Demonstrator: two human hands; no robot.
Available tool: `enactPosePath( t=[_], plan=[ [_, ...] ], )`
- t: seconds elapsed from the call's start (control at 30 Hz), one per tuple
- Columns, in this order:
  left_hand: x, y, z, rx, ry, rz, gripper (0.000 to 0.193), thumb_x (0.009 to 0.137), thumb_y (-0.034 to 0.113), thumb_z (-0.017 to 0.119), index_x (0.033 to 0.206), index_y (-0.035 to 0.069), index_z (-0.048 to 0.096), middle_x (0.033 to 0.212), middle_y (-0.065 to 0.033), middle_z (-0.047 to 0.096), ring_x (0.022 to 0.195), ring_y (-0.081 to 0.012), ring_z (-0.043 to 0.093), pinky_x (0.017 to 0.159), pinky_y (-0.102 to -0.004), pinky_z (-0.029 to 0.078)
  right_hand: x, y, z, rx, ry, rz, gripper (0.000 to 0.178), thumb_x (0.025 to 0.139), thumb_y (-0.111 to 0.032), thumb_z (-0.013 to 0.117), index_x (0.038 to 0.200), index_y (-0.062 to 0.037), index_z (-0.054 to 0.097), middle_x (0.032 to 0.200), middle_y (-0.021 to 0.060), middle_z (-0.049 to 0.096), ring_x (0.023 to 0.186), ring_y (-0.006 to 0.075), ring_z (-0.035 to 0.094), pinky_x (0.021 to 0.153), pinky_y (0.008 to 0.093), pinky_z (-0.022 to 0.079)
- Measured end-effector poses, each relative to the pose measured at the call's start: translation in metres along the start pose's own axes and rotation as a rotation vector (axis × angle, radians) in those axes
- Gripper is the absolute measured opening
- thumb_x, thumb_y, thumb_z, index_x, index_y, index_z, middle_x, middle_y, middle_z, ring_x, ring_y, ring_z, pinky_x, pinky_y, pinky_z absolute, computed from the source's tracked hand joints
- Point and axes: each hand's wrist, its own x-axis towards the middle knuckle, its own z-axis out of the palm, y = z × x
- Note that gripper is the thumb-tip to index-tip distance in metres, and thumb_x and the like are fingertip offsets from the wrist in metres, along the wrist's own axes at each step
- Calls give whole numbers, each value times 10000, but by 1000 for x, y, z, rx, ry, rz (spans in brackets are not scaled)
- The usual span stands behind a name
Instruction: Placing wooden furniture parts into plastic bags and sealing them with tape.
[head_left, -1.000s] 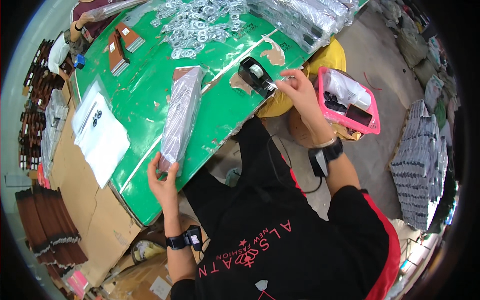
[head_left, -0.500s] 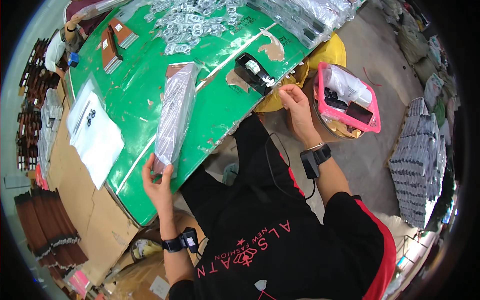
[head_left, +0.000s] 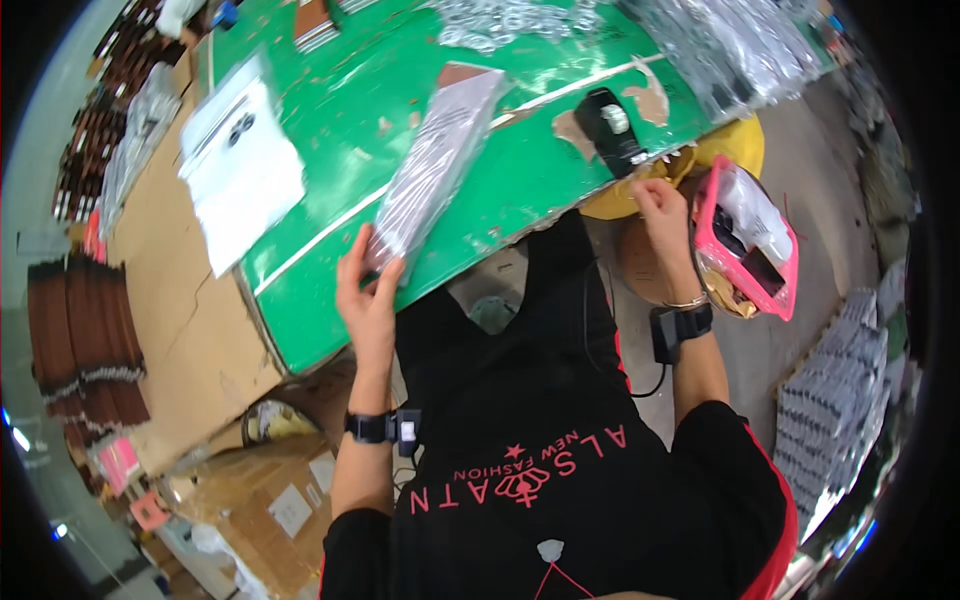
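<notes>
My left hand [head_left: 368, 296] grips the near end of a long clear plastic packet [head_left: 432, 168] of brown strips, which lies on the green table [head_left: 480, 210]. My right hand [head_left: 662, 205] is at the table's near edge, its fingers pinched together just below a black tape dispenser [head_left: 610, 130]. Whether something small is between those fingers cannot be made out. Both wrists carry black bands.
A stack of white bags [head_left: 240, 172] lies at the table's left. Shiny metal parts [head_left: 500, 20] and clear packets [head_left: 720, 40] sit at the far side. A pink basket [head_left: 745, 240] and a yellow bag [head_left: 725, 150] stand to my right. Cardboard boxes [head_left: 250, 500] sit at lower left.
My right hand has come down from the tape dispenser to the table's edge. My left hand keeps its hold on the packet, and the view has shifted closer to the table.
</notes>
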Motion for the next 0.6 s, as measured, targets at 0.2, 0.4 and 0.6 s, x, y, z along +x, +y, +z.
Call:
enactPosePath(
  t=[0.2, 0.4, 0.6],
  plan=[
    [0, -15, 0, -11, 30, -53, 537, 874, 102, 758, 1387, 98, 600, 1260, -45, 587, 1092, -156, 584, 856, -294, 525, 3, 10, 8, 77, 40, -81, 176, 936, -188, 706, 932, -13, 696, 720, -58, 588, 660, 22, 485, 607, 208, 378],
    [-1, -14, -9, 4, 23, -14, 550, 888, 95, 743, 1411, 60, 573, 1354, -87, 598, 1152, -167, 588, 935, -300, 490, 9, -22, 10, 51, 87, -156, 180, 932, -185, 699, 908, -7, 680, 699, -49, 591, 645, 33, 496, 580, 224, 384],
    [7, -16, 1, -28, -20, -60, 574, 885, 61, 739, 1428, 58, 551, 1416, -89, 553, 1169, -199, 584, 927, -320, 526, -35, 82, 2, -110, 26, 81, 220, 907, -228, 699, 898, -8, 693, 741, 68, 679, 702, 123, 632, 657, 302, 496]
  ],
)
